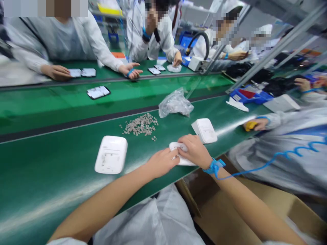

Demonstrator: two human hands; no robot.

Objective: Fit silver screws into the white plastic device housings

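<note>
Near the front edge of the green table, a white plastic housing (pixel 186 161) lies partly under both of my hands. My left hand (pixel 162 162) has its fingers bent onto the housing's left side. From the right, my right hand (pixel 195 149), with a blue wrist strap, closes over its top; whether a small part is between the fingertips is hidden. Another white housing (pixel 111 154) lies flat to the left. A further white housing (pixel 206 130) leans tilted just behind my right hand. Beyond my hands is a spread pile of small metallic parts (pixel 141 125).
A clear plastic bag (pixel 175 103) sits behind the pile. A black-rimmed white part (pixel 98 92) lies on the green conveyor. Co-workers sit across and at the right, one hand holding something yellow (pixel 251 125). A cardboard box (pixel 245 207) is below the table edge; a blue coiled cord stretches right.
</note>
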